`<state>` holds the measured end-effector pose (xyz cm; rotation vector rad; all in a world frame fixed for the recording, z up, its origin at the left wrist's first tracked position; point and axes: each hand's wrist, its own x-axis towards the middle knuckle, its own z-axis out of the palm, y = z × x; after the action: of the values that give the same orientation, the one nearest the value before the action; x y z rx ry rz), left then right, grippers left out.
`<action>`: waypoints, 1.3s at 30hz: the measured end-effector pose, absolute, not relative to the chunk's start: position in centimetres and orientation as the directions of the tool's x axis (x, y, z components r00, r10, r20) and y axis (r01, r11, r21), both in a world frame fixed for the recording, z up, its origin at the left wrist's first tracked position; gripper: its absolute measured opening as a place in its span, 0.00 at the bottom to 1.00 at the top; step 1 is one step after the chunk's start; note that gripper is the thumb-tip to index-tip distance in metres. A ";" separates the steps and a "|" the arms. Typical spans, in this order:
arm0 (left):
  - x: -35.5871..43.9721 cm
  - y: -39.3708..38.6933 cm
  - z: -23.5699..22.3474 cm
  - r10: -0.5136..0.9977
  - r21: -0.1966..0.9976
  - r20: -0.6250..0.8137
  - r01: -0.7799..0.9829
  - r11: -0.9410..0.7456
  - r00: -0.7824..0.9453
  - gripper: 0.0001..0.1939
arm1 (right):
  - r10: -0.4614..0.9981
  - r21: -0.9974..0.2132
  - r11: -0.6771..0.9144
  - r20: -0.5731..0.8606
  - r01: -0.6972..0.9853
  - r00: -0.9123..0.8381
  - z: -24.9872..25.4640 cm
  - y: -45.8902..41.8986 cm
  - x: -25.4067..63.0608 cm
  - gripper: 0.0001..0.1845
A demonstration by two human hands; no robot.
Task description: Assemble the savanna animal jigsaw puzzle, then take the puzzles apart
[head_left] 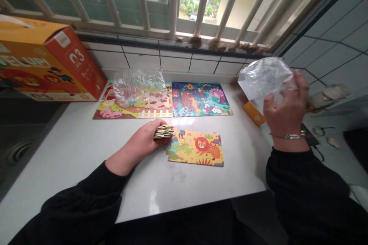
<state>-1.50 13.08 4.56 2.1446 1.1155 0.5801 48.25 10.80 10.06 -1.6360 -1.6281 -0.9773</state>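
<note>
place: home kitchen | tiled wall point(330, 30), barred window point(172, 0) (sink point(17, 149) left)

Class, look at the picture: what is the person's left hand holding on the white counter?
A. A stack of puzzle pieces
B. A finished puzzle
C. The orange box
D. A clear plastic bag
A: the left hand grips a stack of puzzle pieces beside the lion puzzle, while the clear plastic bag is up in the right hand.
</note>
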 end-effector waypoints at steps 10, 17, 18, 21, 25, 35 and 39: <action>-1.5 13.0 4.7 0.838 0.715 0.080 0.555 -0.425 0.539 0.13 | 0.841 -0.169 0.304 0.509 0.937 -0.181 4.8 14.7 36.4 0.11; -1.6 13.0 4.3 0.823 0.701 0.121 0.540 -0.467 0.555 0.13 | 0.713 -0.165 -0.301 0.615 0.939 0.336 4.1 10.9 44.2 0.22; -1.6 13.0 4.3 0.821 0.700 0.122 0.539 -0.469 0.557 0.13 | 0.674 -0.161 -0.407 0.612 0.899 0.414 3.8 10.3 45.6 0.27; -1.6 13.0 4.3 0.820 0.701 0.117 0.538 -0.468 0.560 0.14 | 0.702 -0.094 -0.547 0.490 0.832 0.517 2.3 8.9 48.8 0.21; -1.6 13.0 4.5 0.823 0.697 0.115 0.545 -0.466 0.556 0.13 | 0.713 -0.117 -0.521 0.486 0.846 0.506 1.4 8.9 50.0 0.14; -1.7 13.0 4.2 0.823 0.696 0.129 0.541 -0.473 0.553 0.14 | 0.427 -0.141 -0.240 0.873 0.961 0.234 10.0 8.7 38.9 0.11; -1.8 13.0 4.2 0.822 0.691 0.116 0.549 -0.470 0.558 0.14 | 0.524 -0.087 -0.046 0.846 0.995 0.098 12.0 8.8 31.5 0.15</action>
<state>-1.75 12.97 4.22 2.1911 1.0961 0.5903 31.50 8.81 11.99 -1.6633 -1.5132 -0.8355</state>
